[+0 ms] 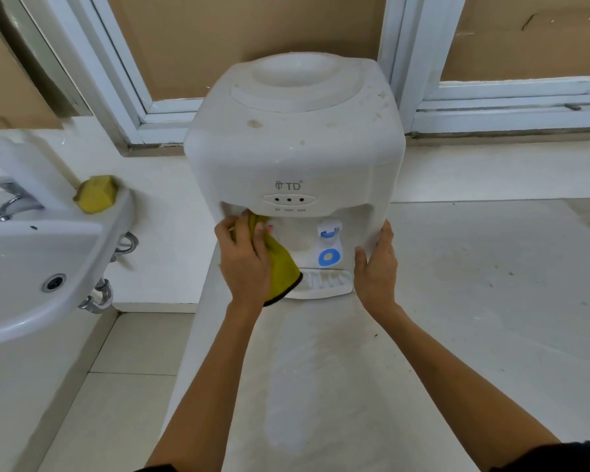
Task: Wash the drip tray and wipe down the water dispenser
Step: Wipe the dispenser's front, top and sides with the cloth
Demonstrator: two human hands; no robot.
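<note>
A white tabletop water dispenser (pixel 293 144) stands on a pale counter, its top stained with brown spots. My left hand (pixel 244 258) grips a yellow-green cloth (pixel 281 264) and presses it into the left side of the tap recess, by the red tap (pixel 270 228). The cloth hangs down over the left end of the white drip tray (pixel 327 284), which sits in place at the dispenser's foot. My right hand (pixel 377 267) is flat against the dispenser's lower right front corner, fingers together. The blue tap (pixel 329 233) is uncovered.
A white washbasin (pixel 38 267) with a chrome faucet (pixel 7 202) is at the left, with a yellow sponge (pixel 96 194) on its rim. Window frames (pixel 419 80) rise behind the dispenser. The counter (pixel 474 284) stretches to the right and toward me.
</note>
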